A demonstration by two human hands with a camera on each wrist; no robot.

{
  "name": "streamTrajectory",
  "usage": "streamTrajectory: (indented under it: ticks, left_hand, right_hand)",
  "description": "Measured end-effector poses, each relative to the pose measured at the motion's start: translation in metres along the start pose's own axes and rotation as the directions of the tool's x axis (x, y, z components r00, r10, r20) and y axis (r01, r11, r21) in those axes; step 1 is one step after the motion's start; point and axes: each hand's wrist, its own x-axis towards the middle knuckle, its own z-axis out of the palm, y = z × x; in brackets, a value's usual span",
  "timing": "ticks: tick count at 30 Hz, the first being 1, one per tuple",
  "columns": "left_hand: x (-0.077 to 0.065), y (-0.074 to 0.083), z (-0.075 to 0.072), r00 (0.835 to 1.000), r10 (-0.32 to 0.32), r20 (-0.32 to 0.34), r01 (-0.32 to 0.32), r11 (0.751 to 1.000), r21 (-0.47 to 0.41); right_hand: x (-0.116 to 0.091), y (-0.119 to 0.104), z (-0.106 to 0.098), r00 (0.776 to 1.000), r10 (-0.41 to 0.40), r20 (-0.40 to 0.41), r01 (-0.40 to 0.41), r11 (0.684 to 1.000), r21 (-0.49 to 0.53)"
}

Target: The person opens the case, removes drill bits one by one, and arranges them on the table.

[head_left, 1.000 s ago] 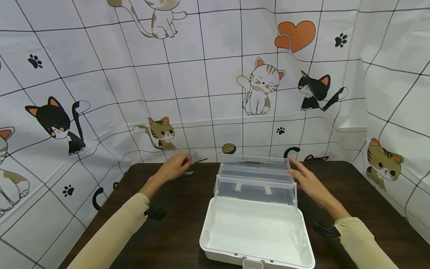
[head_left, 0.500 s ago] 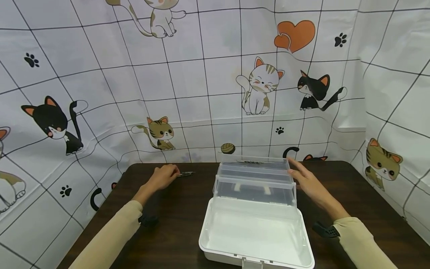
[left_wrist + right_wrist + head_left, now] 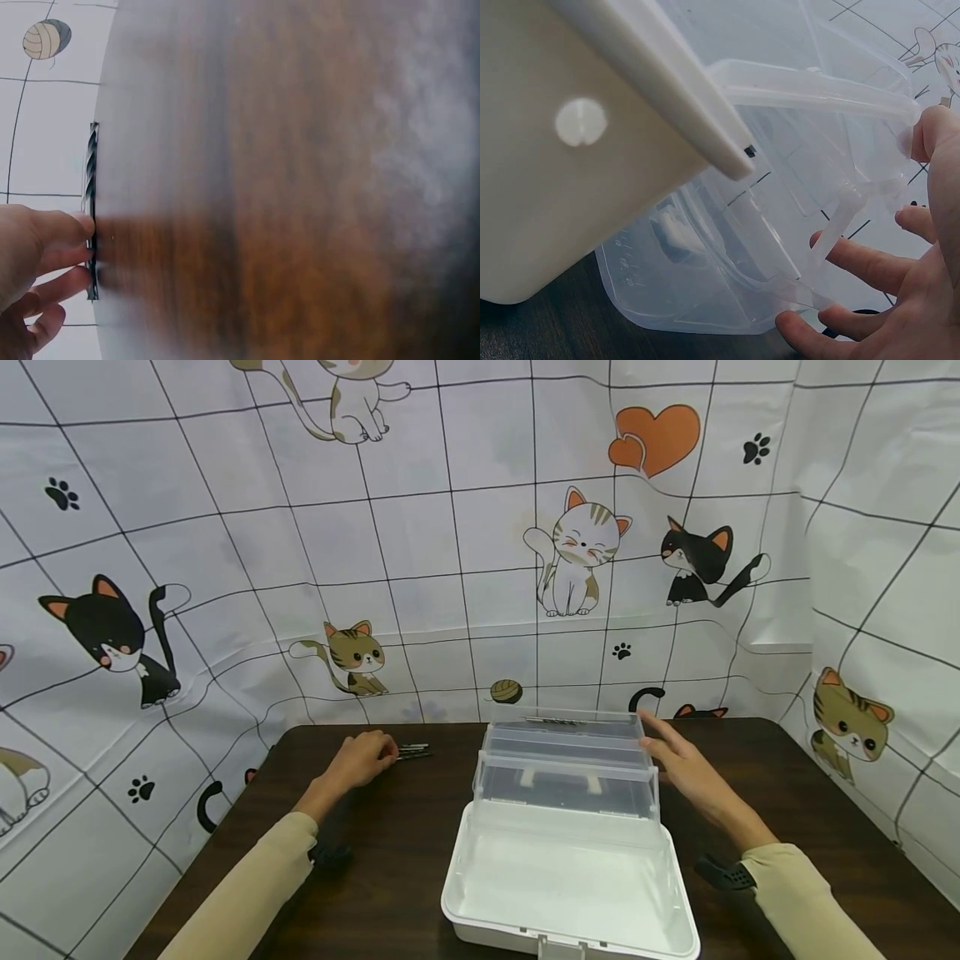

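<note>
My left hand (image 3: 363, 758) is low over the table's far left, its fingers at several thin metal drill bits (image 3: 414, 751). In the left wrist view, thumb and fingertips pinch a dark spiral drill bit (image 3: 91, 172) close to the tabletop. A white storage box (image 3: 566, 877) stands open in front, with raised clear trays (image 3: 567, 783) at its back. My right hand (image 3: 686, 768) holds the right edge of these trays, thumb at the rim. Its other fingers (image 3: 862, 262) reach out near the tray's hinge arm (image 3: 840, 217) in the right wrist view.
More drill bits (image 3: 558, 720) lie in the topmost clear tray. The box's latch (image 3: 561, 947) hangs at its front. A dark wooden table (image 3: 360, 877) is under everything, and a white cat-print sheet (image 3: 450, 527) covers the wall behind.
My left hand, holding a drill bit in the air one second ago, has come down and left to the drill bits on the table. The right hand stays at the trays.
</note>
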Motion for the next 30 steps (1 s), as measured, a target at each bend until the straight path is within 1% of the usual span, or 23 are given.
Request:
streamTrajectory:
  ticks: [3,9,12,15,18,21,25,28,30]
  left_hand:
    - [0.0,0.001,-0.001,1.0,0.002,-0.007,-0.002,1.0,0.018]
    - [0.003,0.004,-0.003,1.0,0.01,-0.006,-0.01,1.0,0.028]
    - [0.004,0.009,-0.007,0.999,0.03,-0.033,-0.029,0.999,0.025]
    - [0.008,0.021,-0.016,0.995,0.066,-0.079,-0.066,0.998,0.002]
    - [0.016,0.045,-0.031,0.986,0.113,-0.125,-0.118,0.992,-0.032]
    - [0.027,0.081,-0.05,0.972,0.173,-0.161,-0.182,0.982,-0.047]
    - [0.04,0.132,-0.072,0.934,0.287,-0.214,-0.3,0.954,-0.027]
    - [0.048,0.16,-0.081,0.909,0.362,-0.208,-0.371,0.929,-0.005]
    - [0.054,0.173,-0.082,0.897,0.407,-0.172,-0.414,0.91,-0.007]
  right_hand:
    - [0.0,-0.001,0.0,1.0,-0.004,-0.001,0.004,1.0,0.003]
    - [0.0,-0.001,0.0,1.0,0.0,-0.001,0.0,1.0,0.005]
    - [0.0,-0.001,0.001,1.0,0.003,0.002,-0.003,1.0,0.01]
    - [-0.001,-0.001,0.0,1.0,0.001,0.002,-0.001,1.0,0.008]
    - [-0.003,-0.002,-0.001,1.0,0.002,-0.002,-0.002,1.0,0.007]
    - [-0.003,-0.003,-0.002,1.0,0.005,-0.007,-0.005,1.0,0.004]
    - [-0.004,-0.004,-0.002,1.0,0.005,-0.008,-0.005,1.0,-0.002]
    - [-0.003,-0.004,-0.001,1.0,0.007,-0.003,-0.007,1.0,0.004]
    - [-0.002,-0.002,0.0,1.0,0.009,0.001,-0.009,1.0,0.006]
